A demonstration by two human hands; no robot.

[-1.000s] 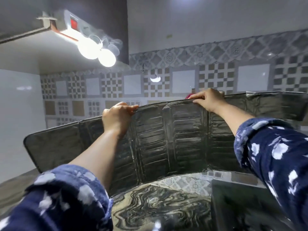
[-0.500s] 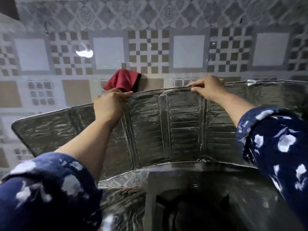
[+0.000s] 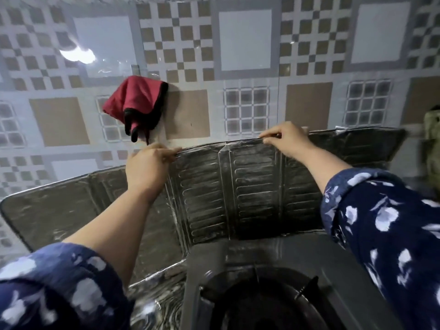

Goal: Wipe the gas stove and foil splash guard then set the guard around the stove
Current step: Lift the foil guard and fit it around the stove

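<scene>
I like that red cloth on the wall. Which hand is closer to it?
Left. The left hand grips the foil guard just below the red cloth; the right hand grips the guard's top edge farther right.

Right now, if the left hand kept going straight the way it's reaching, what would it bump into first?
Probably the tiled wall. The left hand pinches the top edge of the foil splash guard and points at the wall behind. The red cloth hangs just above; depth is unclear.
</scene>
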